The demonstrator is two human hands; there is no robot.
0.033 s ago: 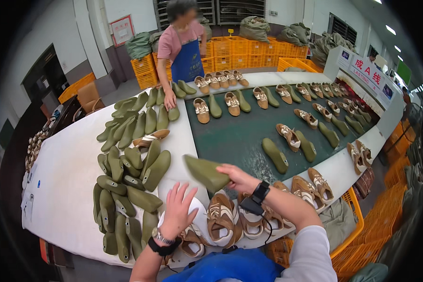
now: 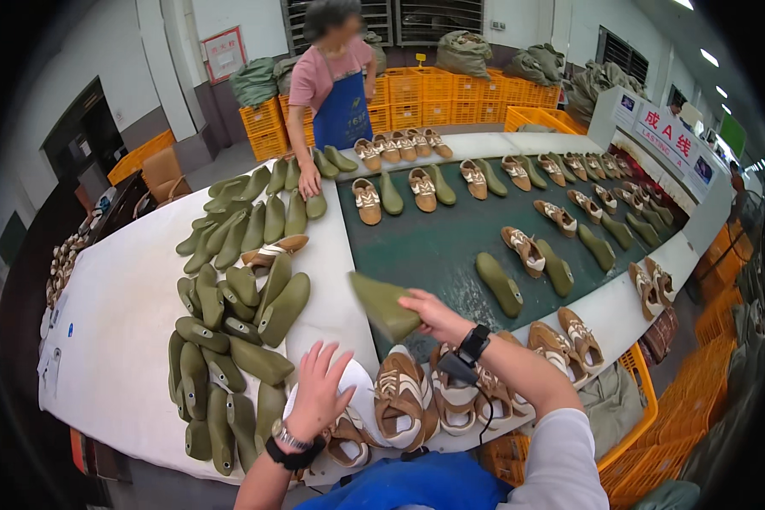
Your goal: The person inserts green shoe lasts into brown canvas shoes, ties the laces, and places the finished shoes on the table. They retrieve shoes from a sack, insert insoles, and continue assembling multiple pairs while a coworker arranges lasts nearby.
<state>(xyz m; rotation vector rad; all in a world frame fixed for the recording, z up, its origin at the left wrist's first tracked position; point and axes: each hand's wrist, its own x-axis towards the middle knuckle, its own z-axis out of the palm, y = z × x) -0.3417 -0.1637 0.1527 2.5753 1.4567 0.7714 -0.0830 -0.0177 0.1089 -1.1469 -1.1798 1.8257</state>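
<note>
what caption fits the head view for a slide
Right hand holds an olive shoe last over the green belt; left hand rests open by tan shoes.

Right hand (image 2: 433,313) hides heel of green last (image 2: 382,304); co-worker's (image 2: 336,81) face blurred.

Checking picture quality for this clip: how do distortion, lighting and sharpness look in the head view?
Head view: strong fisheye, the white table edge and green belt bend toward a black rim; even overhead light, soft shadows, slight glare on the ceiling lamps; right hand and its green shoe last sharp, far crates softer.
</note>
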